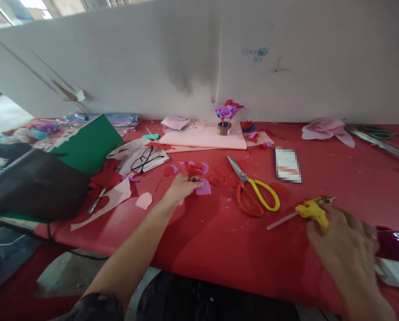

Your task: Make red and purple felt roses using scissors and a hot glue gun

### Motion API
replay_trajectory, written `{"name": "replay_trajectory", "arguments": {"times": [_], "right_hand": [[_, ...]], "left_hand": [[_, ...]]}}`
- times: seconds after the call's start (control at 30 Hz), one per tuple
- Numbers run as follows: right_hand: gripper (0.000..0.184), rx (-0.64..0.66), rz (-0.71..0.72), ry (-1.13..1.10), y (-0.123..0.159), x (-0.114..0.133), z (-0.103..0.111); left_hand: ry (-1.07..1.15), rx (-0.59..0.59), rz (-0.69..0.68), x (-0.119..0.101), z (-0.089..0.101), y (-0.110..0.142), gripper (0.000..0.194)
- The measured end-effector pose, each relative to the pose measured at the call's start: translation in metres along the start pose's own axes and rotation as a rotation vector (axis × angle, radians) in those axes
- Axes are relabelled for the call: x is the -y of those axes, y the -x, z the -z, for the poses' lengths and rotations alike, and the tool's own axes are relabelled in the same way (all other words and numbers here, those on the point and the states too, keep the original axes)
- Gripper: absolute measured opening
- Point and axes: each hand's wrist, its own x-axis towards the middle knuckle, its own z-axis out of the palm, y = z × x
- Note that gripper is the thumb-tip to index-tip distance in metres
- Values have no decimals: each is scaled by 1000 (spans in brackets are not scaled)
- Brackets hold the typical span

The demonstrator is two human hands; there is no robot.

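My left hand (182,188) pinches the edge of a small purple petal piece (204,187) over the red table. Just beyond it lies a partly formed red and purple flower (195,168), with a red and purple petal (170,170) to its left. At the right, my right hand (344,245) is closed round a yellow glue gun (313,213). A clear glue stick (282,221) juts from the gun toward the left. Between the hands rest partly opened scissors (244,177) with one red and one yellow handle.
A small brown pot (224,129) of purple and red flowers stands on pink sheets (202,138) by the white wall. Glasses (147,159), pink scraps (144,200), a green board (89,145) and a dark bag (35,183) lie left. A blurred-out packet (287,165) lies right.
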Motion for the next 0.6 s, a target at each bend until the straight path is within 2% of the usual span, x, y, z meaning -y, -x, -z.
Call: {"name": "replay_trajectory", "arguments": {"times": [0.07, 0.17, 0.27, 0.33, 0.47, 0.53, 0.6], "right_hand": [[51, 126, -122, 119, 1, -18, -4], [55, 229, -112, 130, -1, -30, -12], [58, 233, -91, 78, -6, -35, -18], [60, 229, -143, 64, -10, -38, -18], [60, 175, -212, 25, -14, -45, -4], [51, 156, -246, -30, -12, -48, 5], [35, 140, -263, -186, -8, -48, 13]], "left_hand": [[-67, 29, 16, 6, 1, -1, 16], [-142, 43, 16, 10, 3, -1, 14], [-193, 58, 20, 12, 5, -2, 14], [-198, 67, 52, 12, 7, -4, 15], [-182, 77, 101, 14, 7, -7, 15], [-180, 69, 91, 14, 6, -7, 11], [-189, 48, 69, 14, 5, -7, 8]]}}
